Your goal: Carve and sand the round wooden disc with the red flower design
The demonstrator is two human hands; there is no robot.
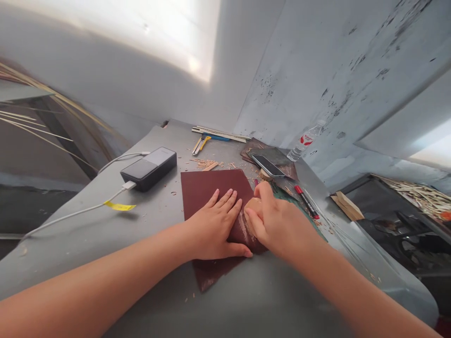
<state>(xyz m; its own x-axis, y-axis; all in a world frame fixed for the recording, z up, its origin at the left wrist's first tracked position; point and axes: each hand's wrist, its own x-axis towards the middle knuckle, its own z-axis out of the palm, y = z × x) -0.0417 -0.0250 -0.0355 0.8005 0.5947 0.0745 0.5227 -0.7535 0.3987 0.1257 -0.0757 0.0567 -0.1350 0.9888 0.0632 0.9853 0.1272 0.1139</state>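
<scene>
A dark red sheet, by its look sandpaper [211,185], lies on the grey table, with pale dusty streaks on its right part. My left hand [216,225] rests flat on it, fingers spread and thumb out to the right. Just to the right, my right hand [278,218] is closed around a small light wooden piece [254,206] at the sheet's right edge, beside the streaks. The fingers cover much of that piece, so its full shape is hidden.
A black power bank [150,169] with white cables sits left. Behind are a yellow utility knife [201,143], wood shavings [206,164], a phone [268,166] and a plastic bottle [306,141]. A red-and-black marker [307,202] and a green mat [282,195] lie right.
</scene>
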